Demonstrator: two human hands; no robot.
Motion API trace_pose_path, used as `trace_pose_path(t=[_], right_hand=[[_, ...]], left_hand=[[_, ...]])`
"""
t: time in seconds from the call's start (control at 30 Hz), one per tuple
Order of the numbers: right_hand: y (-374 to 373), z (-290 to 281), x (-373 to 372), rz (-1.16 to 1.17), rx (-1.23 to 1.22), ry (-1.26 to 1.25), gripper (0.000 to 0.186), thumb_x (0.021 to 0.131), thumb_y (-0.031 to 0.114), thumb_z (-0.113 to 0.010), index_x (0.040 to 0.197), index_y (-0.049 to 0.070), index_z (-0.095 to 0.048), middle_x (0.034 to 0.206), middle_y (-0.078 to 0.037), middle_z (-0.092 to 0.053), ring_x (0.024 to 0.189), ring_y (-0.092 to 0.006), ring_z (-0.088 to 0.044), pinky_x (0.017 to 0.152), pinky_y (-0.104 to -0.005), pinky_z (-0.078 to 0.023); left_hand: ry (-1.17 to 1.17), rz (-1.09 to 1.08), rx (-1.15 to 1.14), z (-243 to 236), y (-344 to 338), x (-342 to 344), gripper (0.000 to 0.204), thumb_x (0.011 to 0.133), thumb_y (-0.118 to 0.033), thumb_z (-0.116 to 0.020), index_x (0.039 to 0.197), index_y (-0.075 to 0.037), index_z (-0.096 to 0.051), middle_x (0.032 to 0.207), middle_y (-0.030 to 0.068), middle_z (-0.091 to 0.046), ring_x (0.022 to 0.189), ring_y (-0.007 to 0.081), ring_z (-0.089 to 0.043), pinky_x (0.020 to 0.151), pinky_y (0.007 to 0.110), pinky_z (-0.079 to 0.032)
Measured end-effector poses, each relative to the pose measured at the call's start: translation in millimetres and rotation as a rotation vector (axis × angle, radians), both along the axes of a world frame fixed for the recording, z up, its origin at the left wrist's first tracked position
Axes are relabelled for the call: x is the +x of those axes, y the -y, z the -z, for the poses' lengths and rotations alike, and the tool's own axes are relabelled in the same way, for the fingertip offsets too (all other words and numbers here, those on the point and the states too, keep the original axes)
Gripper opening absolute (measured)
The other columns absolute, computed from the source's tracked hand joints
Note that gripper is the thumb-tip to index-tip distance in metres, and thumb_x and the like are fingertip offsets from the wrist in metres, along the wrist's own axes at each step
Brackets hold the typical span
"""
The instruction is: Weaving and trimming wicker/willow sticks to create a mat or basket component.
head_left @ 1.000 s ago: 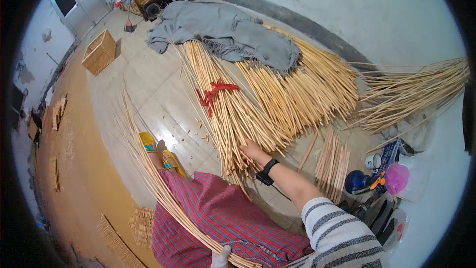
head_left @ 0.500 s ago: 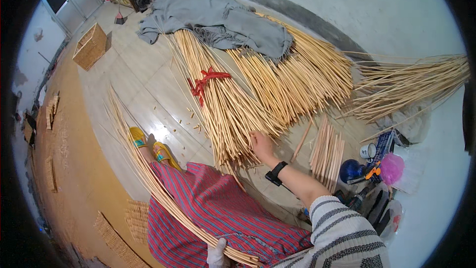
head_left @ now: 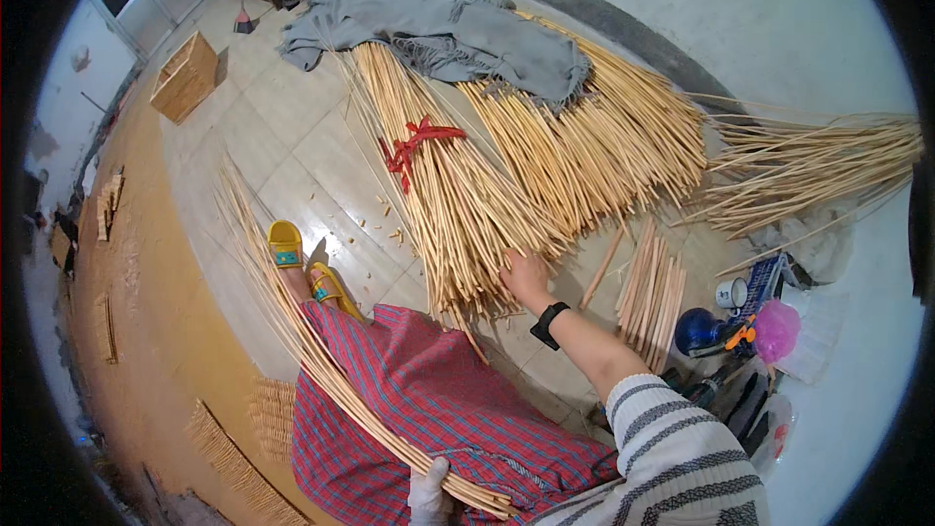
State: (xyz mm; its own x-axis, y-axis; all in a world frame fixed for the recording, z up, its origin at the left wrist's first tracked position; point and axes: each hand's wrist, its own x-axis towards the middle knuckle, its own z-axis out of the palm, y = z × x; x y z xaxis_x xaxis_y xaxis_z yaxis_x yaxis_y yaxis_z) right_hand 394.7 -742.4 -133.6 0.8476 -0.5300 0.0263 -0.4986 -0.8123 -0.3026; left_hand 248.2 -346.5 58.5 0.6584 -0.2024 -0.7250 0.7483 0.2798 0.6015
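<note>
My right hand point(head_left: 524, 278), with a black watch on the wrist, reaches forward and rests on the near ends of a big bundle of pale sticks point(head_left: 458, 205) tied with a red ribbon point(head_left: 414, 144). I cannot see whether its fingers grip a stick. My left hand point(head_left: 429, 492), in a white glove, is at the bottom edge and closed around a long sheaf of thin strips point(head_left: 302, 331). The sheaf runs across my red plaid skirt point(head_left: 438, 409) and out over the floor to the left.
A grey cloth point(head_left: 438, 24) covers the far ends of the stick piles point(head_left: 604, 146). More sticks point(head_left: 818, 166) fan out at the right, short cut sticks point(head_left: 653, 287) lie beside my arm. Tools and a pink object point(head_left: 776, 329) sit right. A wooden crate point(head_left: 185, 78) stands far left.
My right hand has moved forward onto the ends of the tied bundle. The left hand keeps hold of the thin strips.
</note>
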Motion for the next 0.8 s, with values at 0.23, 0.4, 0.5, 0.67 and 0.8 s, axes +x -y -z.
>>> trace_pose_path(t=[0.23,0.4,0.5,0.67,0.8], right_hand=[[11.2,17.7,9.1,0.227,0.396,-0.109,0.037,0.093,0.013,-0.062,0.13,0.005,-0.063,0.073,-0.015,-0.068,0.058,-0.0278,-0.063,0.051,-0.041,-0.054],[24.3,9.6,7.0,0.202,0.511,-0.061,0.04,0.096,0.017,-0.058,0.134,0.004,-0.06,0.083,-0.018,-0.07,0.07,-0.031,-0.068,0.062,-0.0454,-0.057],[27.8,7.2,10.5,0.239,0.561,-0.178,0.037,0.097,0.022,-0.057,0.127,0.0,-0.059,0.1,-0.02,-0.072,0.087,-0.0367,-0.068,0.077,-0.0481,-0.056],[49.6,11.6,13.4,0.268,0.735,-0.12,0.036,0.102,0.027,-0.051,0.121,-0.001,-0.063,0.104,-0.02,-0.07,0.088,-0.0287,-0.068,0.076,-0.0428,-0.055],[71.5,8.5,2.6,0.138,1.077,-0.203,0.032,0.099,0.028,-0.056,0.099,-0.001,-0.071,0.075,-0.01,-0.066,0.058,-0.0174,-0.061,0.054,-0.0345,-0.049]], left_hand=[[-0.076,-0.133,0.011,19.9,-8.8,-5.6,0.076,0.081,-0.003,-0.081,0.145,-0.009,-0.041,0.119,0.0098,-0.061,0.105,0.0281,-0.065,0.092,0.046,-0.057],[-0.063,-0.126,-0.027,18.5,-7.2,-5.8,0.077,0.082,-0.004,-0.08,0.147,-0.008,-0.04,0.122,0.0104,-0.061,0.108,0.0297,-0.065,0.096,0.046,-0.056],[-0.06,-0.119,-0.033,13.6,-3.4,-3.7,0.076,0.083,-0.004,-0.08,0.147,-0.007,-0.039,0.125,0.0114,-0.061,0.11,0.0306,-0.064,0.097,0.046,-0.055],[0.011,-0.003,0.068,8.8,-2.9,-1.0,0.072,0.087,-0.019,-0.078,0.146,-0.004,-0.04,0.131,0.0142,-0.059,0.116,0.0316,-0.062,0.099,0.048,-0.053],[0.014,-0.002,0.014,8.4,-2.6,-0.8,0.073,0.088,-0.017,-0.076,0.148,-0.003,-0.037,0.134,0.0152,-0.057,0.119,0.0331,-0.06,0.102,0.049,-0.052]])
